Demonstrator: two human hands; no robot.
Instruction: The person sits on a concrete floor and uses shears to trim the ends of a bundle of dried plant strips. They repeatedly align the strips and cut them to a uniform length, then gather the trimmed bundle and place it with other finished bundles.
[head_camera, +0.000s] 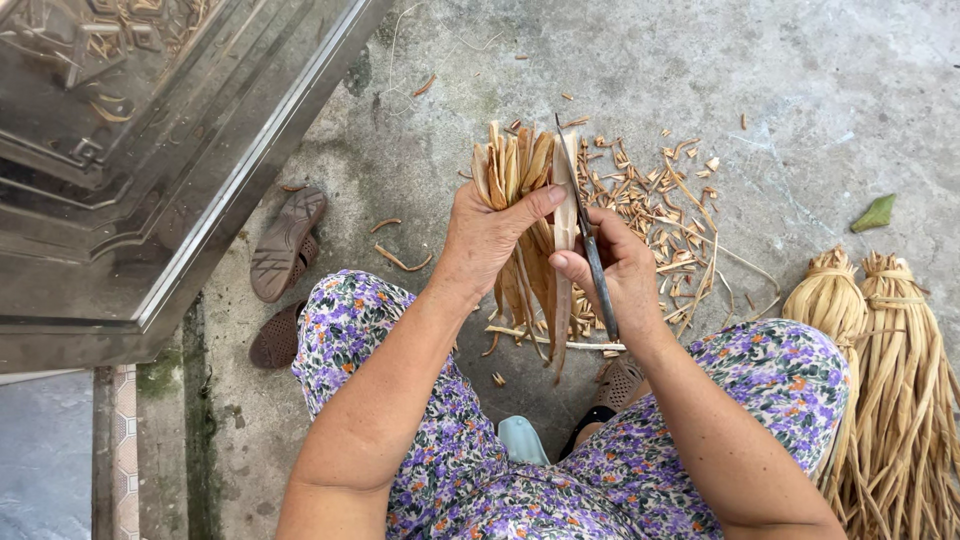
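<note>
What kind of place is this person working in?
Probably a home yard or doorstep used for handcraft: a rough concrete floor, a metal door beside brown sandals, and tied bundles of dried leaves with trimmings scattered around.

We see our two bare forearms with no sleeves, watch or rings on the left hand (487, 240) or the right hand (620, 275). Our trousers (770, 385) are loose cotton, purple with small orange, white and green flowers. A dark perforated slipper (618, 385) covers one foot.
</note>
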